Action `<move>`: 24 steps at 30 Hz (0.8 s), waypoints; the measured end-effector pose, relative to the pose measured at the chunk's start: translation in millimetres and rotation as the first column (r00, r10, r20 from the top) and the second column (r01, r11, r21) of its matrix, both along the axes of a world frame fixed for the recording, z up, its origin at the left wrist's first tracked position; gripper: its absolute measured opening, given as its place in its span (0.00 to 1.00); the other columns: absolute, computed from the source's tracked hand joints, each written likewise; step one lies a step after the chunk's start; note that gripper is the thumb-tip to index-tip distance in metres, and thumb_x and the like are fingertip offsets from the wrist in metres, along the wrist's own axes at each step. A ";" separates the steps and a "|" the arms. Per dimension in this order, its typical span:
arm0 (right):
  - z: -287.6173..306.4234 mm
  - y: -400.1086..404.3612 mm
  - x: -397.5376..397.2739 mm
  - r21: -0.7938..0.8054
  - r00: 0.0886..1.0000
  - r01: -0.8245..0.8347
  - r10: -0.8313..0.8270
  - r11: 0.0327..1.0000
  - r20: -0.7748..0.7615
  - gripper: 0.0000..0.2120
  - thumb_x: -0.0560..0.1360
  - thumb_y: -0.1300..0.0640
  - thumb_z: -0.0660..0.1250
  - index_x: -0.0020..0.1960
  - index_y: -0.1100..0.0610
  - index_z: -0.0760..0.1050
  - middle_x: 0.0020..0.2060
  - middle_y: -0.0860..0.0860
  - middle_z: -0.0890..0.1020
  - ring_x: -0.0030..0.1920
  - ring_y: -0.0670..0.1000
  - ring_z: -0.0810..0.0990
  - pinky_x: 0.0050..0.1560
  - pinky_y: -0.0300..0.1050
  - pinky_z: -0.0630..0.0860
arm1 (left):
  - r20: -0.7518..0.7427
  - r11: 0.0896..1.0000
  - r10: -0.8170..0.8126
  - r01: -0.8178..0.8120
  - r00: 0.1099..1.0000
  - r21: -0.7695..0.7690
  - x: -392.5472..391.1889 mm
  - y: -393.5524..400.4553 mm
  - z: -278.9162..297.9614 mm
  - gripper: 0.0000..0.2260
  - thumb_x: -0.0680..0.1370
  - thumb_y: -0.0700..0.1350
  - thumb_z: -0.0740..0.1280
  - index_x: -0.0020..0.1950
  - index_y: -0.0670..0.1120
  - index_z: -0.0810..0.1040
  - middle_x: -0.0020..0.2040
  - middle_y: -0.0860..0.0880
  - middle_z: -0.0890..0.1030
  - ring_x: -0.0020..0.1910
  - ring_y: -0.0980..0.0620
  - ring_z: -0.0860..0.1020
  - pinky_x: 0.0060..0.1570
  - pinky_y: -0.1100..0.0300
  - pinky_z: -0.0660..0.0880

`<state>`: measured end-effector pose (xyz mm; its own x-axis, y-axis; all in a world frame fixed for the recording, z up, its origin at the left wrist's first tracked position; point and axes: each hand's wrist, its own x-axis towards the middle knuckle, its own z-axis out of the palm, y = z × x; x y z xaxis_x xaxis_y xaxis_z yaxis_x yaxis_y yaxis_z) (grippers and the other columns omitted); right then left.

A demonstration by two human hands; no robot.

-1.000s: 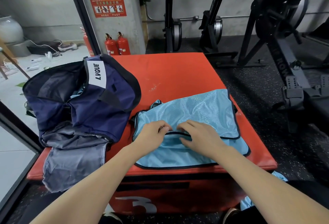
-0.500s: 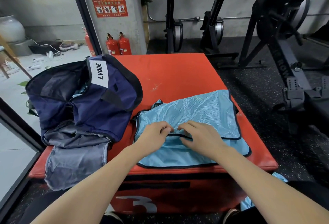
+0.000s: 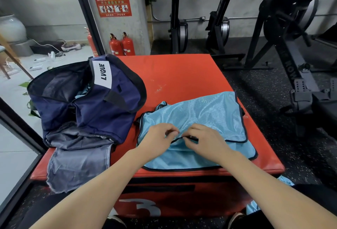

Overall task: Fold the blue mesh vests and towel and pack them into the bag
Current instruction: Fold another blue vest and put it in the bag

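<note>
Gym machines stand on dark rubber flooring behind a red padded box (image 3: 182, 75) that serves as the bench, with a white numeral 3 on its front face. On the right half of the bench top lies a light blue mesh vest (image 3: 200, 115) with black trim, partly folded, its near edge reaching the front rim of the bench. The person's left hand (image 3: 156, 139) and right hand (image 3: 206, 141) sit close together on the middle of the vest, each with fingers curled and pinching the black-trimmed edge that runs across the fabric. On the left half of the bench sits a navy bag (image 3: 87, 104) with a white label reading LVQUE; its mouth gapes open and a little light blue fabric shows inside. A grey cloth (image 3: 76, 161) lies against the bag's near side and hangs over the front left corner of the bench. More light blue fabric (image 3: 286, 181) shows below the bench's right front corner, near the floor. Two red fire extinguishers (image 3: 122, 44) stand against a concrete pillar beyond the bench, under a red instruction sign (image 3: 113, 7).
</note>
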<state>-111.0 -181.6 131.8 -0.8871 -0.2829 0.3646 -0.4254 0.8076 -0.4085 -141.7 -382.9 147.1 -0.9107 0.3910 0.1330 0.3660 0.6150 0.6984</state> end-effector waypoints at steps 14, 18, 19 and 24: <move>-0.9 15.5 8.4 -0.019 0.997 0.019 -0.017 1.000 0.078 0.07 0.77 0.54 0.70 0.54 0.45 0.82 0.46 0.41 0.83 0.49 0.46 0.80 0.47 0.48 0.77 | -0.394 0.936 -0.214 0.072 0.894 -0.345 11.3 -5.8 3.8 0.10 0.80 0.44 0.64 0.56 0.50 0.83 0.45 0.53 0.84 0.48 0.49 0.79 0.52 0.50 0.73; 2.9 37.0 11.8 0.049 0.992 0.100 -0.104 0.994 0.078 0.10 0.77 0.58 0.70 0.55 0.47 0.83 0.49 0.42 0.84 0.52 0.48 0.81 0.50 0.44 0.76 | -0.370 0.945 -0.145 0.018 0.918 -0.326 13.0 -22.8 3.6 0.11 0.81 0.42 0.64 0.58 0.51 0.82 0.53 0.54 0.84 0.54 0.51 0.80 0.54 0.57 0.74; 4.7 43.2 12.1 0.064 0.985 0.135 -0.141 0.989 0.100 0.10 0.77 0.57 0.69 0.56 0.46 0.83 0.50 0.42 0.85 0.54 0.49 0.81 0.52 0.45 0.76 | -0.367 0.945 -0.129 0.002 0.921 -0.327 13.3 -27.4 4.2 0.11 0.81 0.43 0.64 0.59 0.52 0.82 0.53 0.55 0.83 0.53 0.52 0.80 0.54 0.58 0.74; 19.0 75.7 22.7 0.113 0.948 0.259 -0.275 0.959 0.162 0.11 0.79 0.54 0.67 0.58 0.45 0.83 0.54 0.44 0.85 0.56 0.49 0.82 0.57 0.46 0.77 | -0.323 0.940 -0.013 -0.098 0.946 -0.327 20.9 -45.6 8.7 0.12 0.81 0.43 0.63 0.61 0.53 0.82 0.56 0.57 0.83 0.57 0.53 0.79 0.55 0.58 0.75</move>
